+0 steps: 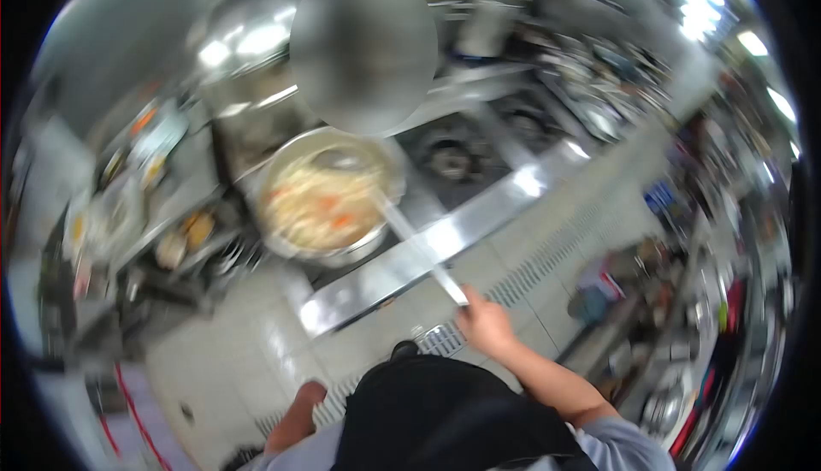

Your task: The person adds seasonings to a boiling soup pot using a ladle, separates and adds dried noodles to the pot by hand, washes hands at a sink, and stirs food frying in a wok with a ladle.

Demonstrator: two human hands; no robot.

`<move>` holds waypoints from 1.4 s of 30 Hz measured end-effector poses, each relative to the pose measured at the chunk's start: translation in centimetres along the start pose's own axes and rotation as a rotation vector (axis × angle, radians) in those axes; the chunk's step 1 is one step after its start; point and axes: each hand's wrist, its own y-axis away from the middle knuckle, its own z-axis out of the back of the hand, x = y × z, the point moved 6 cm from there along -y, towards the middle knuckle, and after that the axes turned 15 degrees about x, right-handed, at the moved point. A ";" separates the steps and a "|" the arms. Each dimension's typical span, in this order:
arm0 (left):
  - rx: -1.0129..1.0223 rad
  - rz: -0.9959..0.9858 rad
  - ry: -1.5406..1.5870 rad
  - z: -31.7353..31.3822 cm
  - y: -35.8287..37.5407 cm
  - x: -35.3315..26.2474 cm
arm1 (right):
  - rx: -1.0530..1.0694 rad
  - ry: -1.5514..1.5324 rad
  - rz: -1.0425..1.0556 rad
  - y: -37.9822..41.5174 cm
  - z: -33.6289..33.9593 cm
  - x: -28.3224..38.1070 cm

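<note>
My right hand point(486, 324) is closed round the end of a long metal ladle point(419, 244). Its handle slants up and left over the stove's front edge into a large metal pot point(400, 182). The ladle's round grey bowl appears near the back of the pot, blurred. Pale yellowish food point(312, 193) with orange pieces fills much of the pot; its exact kind is blurred. Low beside my body, away from the stove, is my left hand point(311, 394); its fingers are too blurred and turned away to read.
Right of the pot are stove burners point(451, 159) behind a steel front edge point(445, 236). A large shiny domed vessel point(248, 30) stands behind. Food containers point(184, 240) sit at left. Crowded shelves point(676, 351) line the right side. A drain grate point(440, 338) crosses the tiled floor.
</note>
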 end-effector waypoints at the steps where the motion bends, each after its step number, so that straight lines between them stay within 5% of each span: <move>1: -0.325 -0.143 0.116 0.4 0.6 1.5 | -0.026 -0.093 0.015 0.3 0.0 -0.1; 4: -0.310 -0.083 0.286 7.1 -1.0 0.9 | -0.022 -0.407 0.220 1.6 1.7 1.2; 7: -0.300 -0.080 0.273 11.9 -1.7 -3.3 | -0.243 -0.463 0.326 4.6 5.4 0.1; 13: -0.312 -0.292 0.159 20.5 -2.3 -12.2 | 0.171 -1.311 0.286 12.0 6.4 -8.7; 17: -0.310 -0.575 0.080 28.8 -4.1 -24.4 | -0.134 -1.224 0.031 14.7 4.5 -17.7; 19: -0.193 -0.603 0.170 32.0 -1.6 -35.2 | -0.446 -0.706 -0.394 16.2 4.2 -23.0; 20: -0.140 -0.700 0.149 33.2 -1.5 -40.3 | -0.451 -0.798 -0.467 18.2 5.0 -23.3; 28: 0.252 -1.005 -0.043 30.6 1.8 -75.6 | -0.792 -0.733 -0.457 23.0 10.6 -36.1; 33: 0.341 -1.070 -0.194 27.8 1.3 -86.9 | -0.873 -0.716 -0.404 30.2 17.9 -38.3; 39: 0.617 -0.970 -0.565 28.2 3.1 -93.9 | -0.847 -0.693 -0.660 36.6 14.7 -43.9; 42: 0.574 -1.108 -0.655 29.0 3.0 -99.0 | -0.734 -0.769 -0.902 39.2 11.4 -45.3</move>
